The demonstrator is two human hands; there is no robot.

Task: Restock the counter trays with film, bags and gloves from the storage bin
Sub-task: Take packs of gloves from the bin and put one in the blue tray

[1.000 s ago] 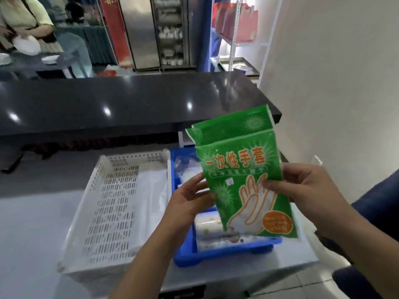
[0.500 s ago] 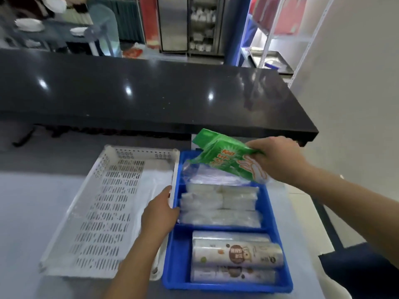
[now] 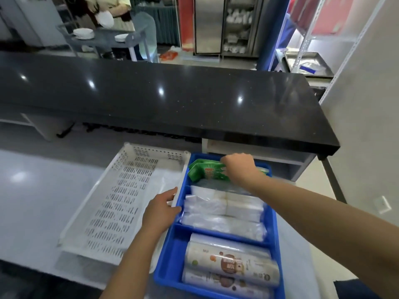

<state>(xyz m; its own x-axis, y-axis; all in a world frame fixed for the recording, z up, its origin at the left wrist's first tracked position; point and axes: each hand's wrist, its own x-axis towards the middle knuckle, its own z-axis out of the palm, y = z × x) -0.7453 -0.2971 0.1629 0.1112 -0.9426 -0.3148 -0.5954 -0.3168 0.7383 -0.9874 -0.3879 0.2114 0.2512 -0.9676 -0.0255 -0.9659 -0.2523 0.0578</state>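
Observation:
A blue divided tray [image 3: 274, 216] sits on the grey counter. In its far compartment lies a green pack of disposable gloves [image 3: 207, 172], and my right hand [image 3: 238, 167] presses down on it, fingers curled over its right end. Clear plastic bags [image 3: 224, 214] fill the middle compartment. Rolls of film [image 3: 232, 263] lie in the near compartment. My left hand [image 3: 160, 212] rests on the tray's left rim, where it meets the white perforated bin [image 3: 112, 203].
A black glossy counter [image 3: 172, 98] runs across behind the trays. At the far right stands a white metal shelf [image 3: 308, 61] against the wall. A person stands by a table with plates [image 3: 103, 35] in the background.
My right hand has carried the green glove pack down from in front of me into the blue tray's far compartment. My left hand has let go of it and settled on the tray rim.

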